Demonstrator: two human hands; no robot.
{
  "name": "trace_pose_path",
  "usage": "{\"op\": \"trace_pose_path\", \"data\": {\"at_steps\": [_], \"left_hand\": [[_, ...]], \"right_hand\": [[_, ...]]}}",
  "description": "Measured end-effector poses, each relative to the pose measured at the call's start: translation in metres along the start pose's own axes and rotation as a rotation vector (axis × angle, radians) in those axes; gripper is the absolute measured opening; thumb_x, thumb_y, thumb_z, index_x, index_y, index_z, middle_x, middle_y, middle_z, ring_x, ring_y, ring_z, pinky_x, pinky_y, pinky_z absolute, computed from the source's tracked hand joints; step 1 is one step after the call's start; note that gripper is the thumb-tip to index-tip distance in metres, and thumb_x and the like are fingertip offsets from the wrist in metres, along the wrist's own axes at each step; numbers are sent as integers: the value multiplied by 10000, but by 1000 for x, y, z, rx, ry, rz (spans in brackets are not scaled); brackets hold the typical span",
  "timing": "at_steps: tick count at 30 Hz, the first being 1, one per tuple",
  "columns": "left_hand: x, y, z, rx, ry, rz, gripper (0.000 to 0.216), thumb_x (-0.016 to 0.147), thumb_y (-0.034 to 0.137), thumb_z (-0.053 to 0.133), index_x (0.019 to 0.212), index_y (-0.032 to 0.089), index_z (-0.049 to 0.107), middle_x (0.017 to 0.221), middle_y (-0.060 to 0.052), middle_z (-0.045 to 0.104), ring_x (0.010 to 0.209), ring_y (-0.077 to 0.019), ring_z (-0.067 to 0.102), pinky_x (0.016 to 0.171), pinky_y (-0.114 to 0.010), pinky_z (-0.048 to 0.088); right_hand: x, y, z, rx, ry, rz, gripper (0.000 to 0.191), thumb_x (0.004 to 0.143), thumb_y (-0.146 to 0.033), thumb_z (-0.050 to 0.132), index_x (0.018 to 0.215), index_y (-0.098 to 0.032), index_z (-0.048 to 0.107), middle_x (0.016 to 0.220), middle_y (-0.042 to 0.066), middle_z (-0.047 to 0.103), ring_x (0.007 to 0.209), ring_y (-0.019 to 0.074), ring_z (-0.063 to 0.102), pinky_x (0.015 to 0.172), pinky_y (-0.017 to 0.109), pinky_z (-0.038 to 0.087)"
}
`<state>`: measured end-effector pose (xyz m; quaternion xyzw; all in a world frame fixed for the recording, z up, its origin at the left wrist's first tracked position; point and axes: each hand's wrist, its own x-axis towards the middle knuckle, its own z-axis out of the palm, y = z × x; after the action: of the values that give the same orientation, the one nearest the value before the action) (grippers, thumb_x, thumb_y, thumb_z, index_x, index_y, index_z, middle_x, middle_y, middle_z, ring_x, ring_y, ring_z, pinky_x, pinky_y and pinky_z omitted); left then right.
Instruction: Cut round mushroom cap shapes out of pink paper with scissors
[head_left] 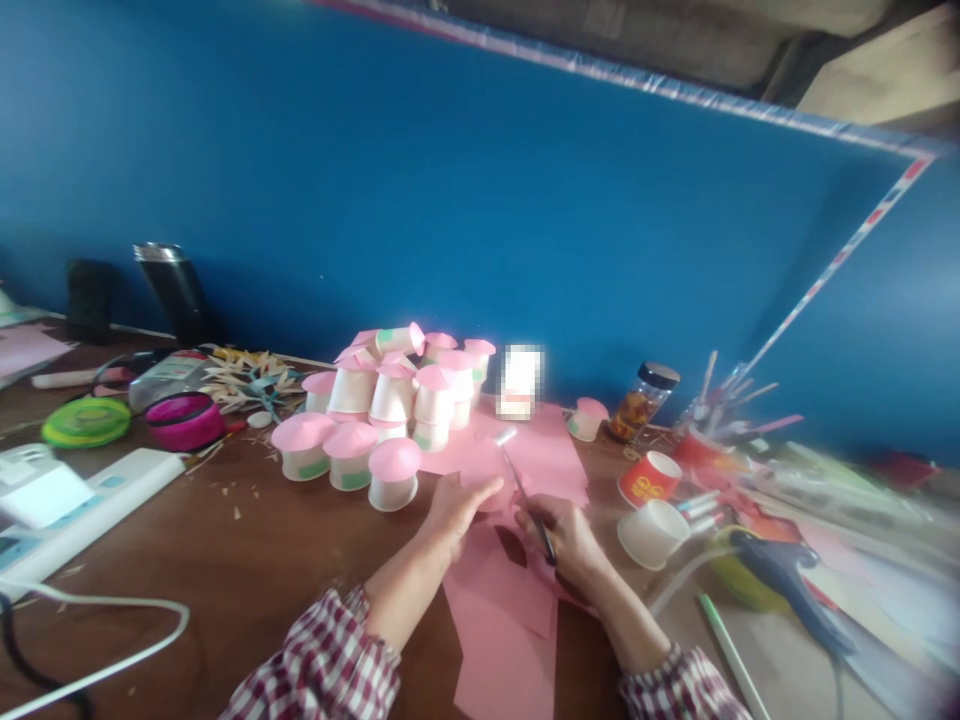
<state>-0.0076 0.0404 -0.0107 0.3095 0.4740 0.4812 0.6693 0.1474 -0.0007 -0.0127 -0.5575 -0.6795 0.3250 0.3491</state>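
Observation:
My left hand [456,510] is closed on a piece of pink paper [491,492], its thumb pointing right along it. Just right of it, my right hand [566,535] grips a pair of scissors [541,535] with a dark handle; the blades point up and away over the paper, partly blurred. Below both hands lie cut pink sheets [499,640], one with a curved edge. Left of my left hand stand several white paper cups, such as the nearest cup [393,492], topped with a pink paper cone [395,459].
At left are a white power strip [127,490], a magenta round case [182,418] and a dark flask [174,290]. To the right stand a red cup [649,480], a white cup [652,533], a jar [645,400] and a glue gun [795,580]. A blue wall [450,180] rises behind.

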Motion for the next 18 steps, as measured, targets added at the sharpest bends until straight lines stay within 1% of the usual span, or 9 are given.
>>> {"op": "trace_pose_path", "data": {"at_steps": [3, 6, 12, 15, 18], "left_hand": [[0, 1, -1, 6, -9, -3, 390, 529, 272, 795, 849, 92, 664, 747, -110, 698, 665, -241, 657, 507, -286, 493], [0, 3, -1, 8, -14, -14, 393, 526, 268, 796, 851, 90, 663, 732, -109, 697, 657, -239, 655, 504, -285, 488], [1, 7, -3, 31, -10, -65, 394, 517, 270, 801, 839, 115, 634, 681, -73, 678, 604, -217, 645, 484, -276, 475], [2, 7, -5, 47, -2, -76, 401, 514, 272, 803, 840, 122, 626, 679, -74, 677, 611, -226, 648, 499, -291, 488], [5, 4, -6, 50, -24, -54, 388, 500, 272, 811, 812, 116, 643, 709, -99, 690, 656, -250, 657, 531, -315, 509]], "right_hand": [[0, 1, 0, 1, -4, -2, 261, 791, -323, 560, 602, -153, 500, 537, -40, 402, 514, 94, 355, 463, 198, 266], [0, 1, 0, 1, 3, -4, 283, 800, -351, 555, 605, -151, 505, 533, -39, 402, 512, 95, 356, 463, 198, 269], [0, 3, 0, 6, -1, -11, 285, 803, -369, 552, 622, -150, 528, 537, -35, 422, 514, 99, 373, 463, 201, 279], [0, 3, 0, 28, -17, -1, 282, 797, -375, 555, 622, -156, 517, 535, -35, 410, 512, 99, 362, 460, 205, 272], [0, 3, 0, 51, -26, 5, 280, 782, -372, 569, 615, -158, 505, 534, -38, 397, 508, 94, 340, 456, 205, 261]]}}
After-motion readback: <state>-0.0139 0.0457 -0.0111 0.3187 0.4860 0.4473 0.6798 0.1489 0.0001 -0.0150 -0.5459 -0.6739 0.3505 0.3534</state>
